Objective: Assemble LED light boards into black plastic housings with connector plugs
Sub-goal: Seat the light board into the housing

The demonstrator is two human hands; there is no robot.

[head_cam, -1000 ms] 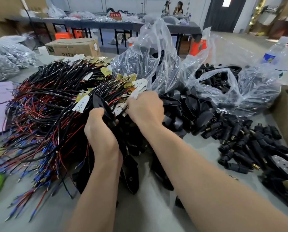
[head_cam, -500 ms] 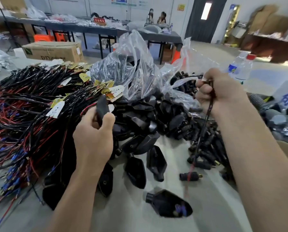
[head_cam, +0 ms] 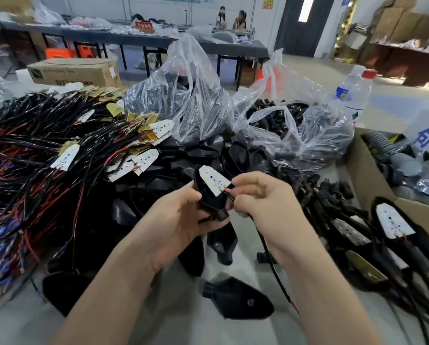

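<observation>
My left hand (head_cam: 181, 217) grips a black plastic housing (head_cam: 209, 200) from below, at the middle of the view. A white LED board (head_cam: 214, 180) lies tilted in the housing's open face. My right hand (head_cam: 265, 202) pinches the board's wired end, and its black and red wire (head_cam: 273, 267) hangs down toward the table. A big pile of wired LED boards (head_cam: 66, 155) lies at the left. Loose black housings (head_cam: 238, 298) are scattered around my hands. Black connector plugs (head_cam: 318, 190) lie at the right.
Two clear plastic bags (head_cam: 293, 135) of black parts stand behind my hands. Assembled lamps (head_cam: 392, 220) lie at the right, beside a cardboard box (head_cam: 362, 170). A water bottle (head_cam: 355, 95) stands behind the bags. A cardboard carton (head_cam: 76, 72) sits at the back left.
My right hand pulled a wire up and to the right, then came back to the middle. An LED board now sits in the housing that my left hand holds.
</observation>
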